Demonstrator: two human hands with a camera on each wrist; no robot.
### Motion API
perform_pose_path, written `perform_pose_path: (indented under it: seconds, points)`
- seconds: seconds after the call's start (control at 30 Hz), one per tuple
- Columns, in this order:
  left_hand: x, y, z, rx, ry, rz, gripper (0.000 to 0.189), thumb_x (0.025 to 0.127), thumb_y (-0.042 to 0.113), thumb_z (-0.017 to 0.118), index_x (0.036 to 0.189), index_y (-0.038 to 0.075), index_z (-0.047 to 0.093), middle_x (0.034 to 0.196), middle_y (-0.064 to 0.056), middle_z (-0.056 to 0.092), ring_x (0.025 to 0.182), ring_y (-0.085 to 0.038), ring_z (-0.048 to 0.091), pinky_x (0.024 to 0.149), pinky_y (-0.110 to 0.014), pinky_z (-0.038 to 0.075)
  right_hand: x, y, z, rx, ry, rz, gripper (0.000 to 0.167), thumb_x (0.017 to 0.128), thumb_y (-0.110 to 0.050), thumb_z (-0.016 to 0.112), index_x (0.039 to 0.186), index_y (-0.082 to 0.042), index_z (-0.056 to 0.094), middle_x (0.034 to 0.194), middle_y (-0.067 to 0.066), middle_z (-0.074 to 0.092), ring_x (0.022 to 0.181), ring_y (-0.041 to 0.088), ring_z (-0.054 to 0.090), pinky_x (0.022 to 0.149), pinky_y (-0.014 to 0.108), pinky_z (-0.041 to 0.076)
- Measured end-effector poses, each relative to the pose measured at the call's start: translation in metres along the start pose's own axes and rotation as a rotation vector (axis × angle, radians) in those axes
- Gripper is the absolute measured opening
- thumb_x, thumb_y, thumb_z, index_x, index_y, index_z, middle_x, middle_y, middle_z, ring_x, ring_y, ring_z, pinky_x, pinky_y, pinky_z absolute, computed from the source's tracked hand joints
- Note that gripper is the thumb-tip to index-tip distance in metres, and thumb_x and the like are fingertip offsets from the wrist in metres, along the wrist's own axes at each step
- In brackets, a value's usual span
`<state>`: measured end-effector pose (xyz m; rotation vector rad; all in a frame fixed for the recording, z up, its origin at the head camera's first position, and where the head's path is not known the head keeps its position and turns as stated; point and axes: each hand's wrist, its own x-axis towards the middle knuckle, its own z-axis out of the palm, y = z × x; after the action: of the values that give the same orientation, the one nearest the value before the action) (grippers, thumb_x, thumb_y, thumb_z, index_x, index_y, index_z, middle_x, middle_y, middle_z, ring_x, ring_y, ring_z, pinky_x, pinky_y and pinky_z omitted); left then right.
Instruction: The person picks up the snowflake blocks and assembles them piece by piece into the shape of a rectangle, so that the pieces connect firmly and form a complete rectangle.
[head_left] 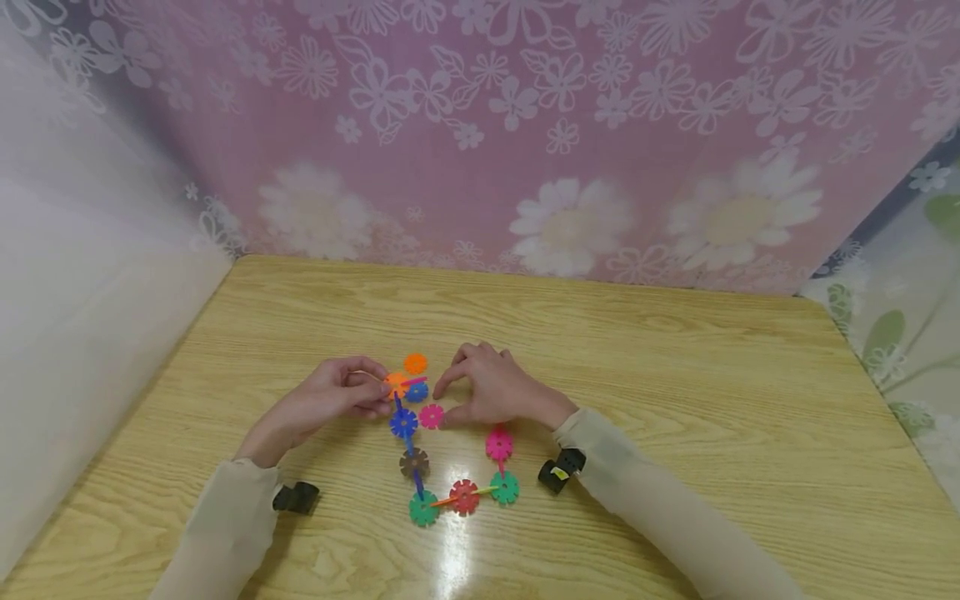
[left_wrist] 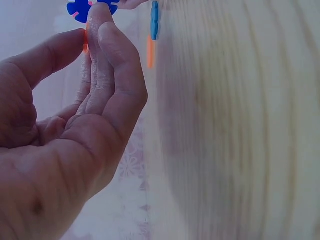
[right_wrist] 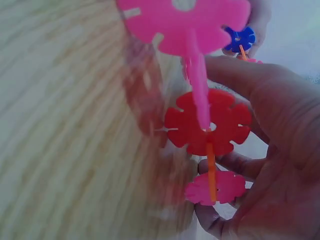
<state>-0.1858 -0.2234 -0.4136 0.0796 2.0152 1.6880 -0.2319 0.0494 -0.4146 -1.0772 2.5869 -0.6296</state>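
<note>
My left hand (head_left: 341,392) pinches an orange notched disc (head_left: 396,385) at the far end of a linked chain; a pink disc standing on edge (head_left: 415,381) joins it. Below hang a blue disc (head_left: 403,422) and a brown disc (head_left: 414,462), then a green disc (head_left: 423,507). In the left wrist view, thumb and finger meet at the orange edge under a blue disc (left_wrist: 92,9). My right hand (head_left: 491,387) arches with thumb and fingers apart, close to a pink disc (head_left: 431,417); whether it touches is unclear. Pink and red discs (right_wrist: 232,112) partly cover it in the right wrist view.
A red disc (head_left: 464,497), another green disc (head_left: 505,487) and a pink disc (head_left: 499,442) continue the chain to the right. Behind the chain lie a loose orange disc (head_left: 416,363) and a blue disc (head_left: 417,392). Floral cloth (head_left: 450,208) backs the wooden table (head_left: 675,375).
</note>
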Motion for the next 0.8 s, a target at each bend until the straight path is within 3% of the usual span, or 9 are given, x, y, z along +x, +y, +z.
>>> perform_pose_path:
  seconds: [0.23, 0.43, 0.67, 0.8]
  points:
    - [-0.001, 0.002, 0.0, 0.004, 0.011, 0.0, 0.034, 0.102, 0.015, 0.063, 0.126, -0.007, 0.052, 0.098, -0.005, 0.076, 0.09, -0.016, 0.076, 0.083, -0.031, 0.063, 0.005, -0.004, 0.005, -0.032, 0.024, 0.009, 0.029, 0.078, -0.054, 0.085, 0.1, -0.036, 0.08, 0.117, 0.001, 0.061, 0.109, 0.023, 0.05, 0.096, 0.057, 0.04]
    - [0.002, 0.003, 0.005, -0.015, 0.031, 0.014, 0.036, 0.102, 0.016, 0.064, 0.127, -0.007, 0.051, 0.099, -0.005, 0.075, 0.09, -0.014, 0.075, 0.084, -0.03, 0.062, 0.007, 0.004, 0.001, -0.024, 0.024, 0.057, 0.02, 0.082, -0.045, 0.084, 0.095, -0.031, 0.077, 0.117, 0.002, 0.062, 0.11, 0.024, 0.055, 0.097, 0.06, 0.043]
    - [0.011, 0.008, 0.016, -0.023, 0.086, 0.013, 0.036, 0.102, 0.018, 0.065, 0.129, -0.003, 0.054, 0.109, -0.012, 0.073, 0.092, -0.013, 0.075, 0.085, -0.032, 0.063, 0.002, 0.028, -0.012, 0.178, 0.076, 0.06, 0.014, 0.088, -0.027, 0.08, 0.095, -0.017, 0.073, 0.098, -0.001, 0.069, 0.091, 0.014, 0.061, 0.084, 0.033, 0.053]
    - [0.019, 0.012, 0.027, -0.012, 0.107, 0.02, 0.034, 0.101, 0.017, 0.064, 0.129, -0.002, 0.056, 0.115, -0.016, 0.072, 0.091, -0.014, 0.074, 0.084, -0.032, 0.063, -0.007, 0.04, -0.015, 0.301, 0.142, 0.093, 0.007, 0.09, -0.02, 0.079, 0.092, -0.016, 0.073, 0.089, -0.002, 0.073, 0.082, 0.011, 0.064, 0.078, 0.03, 0.054]
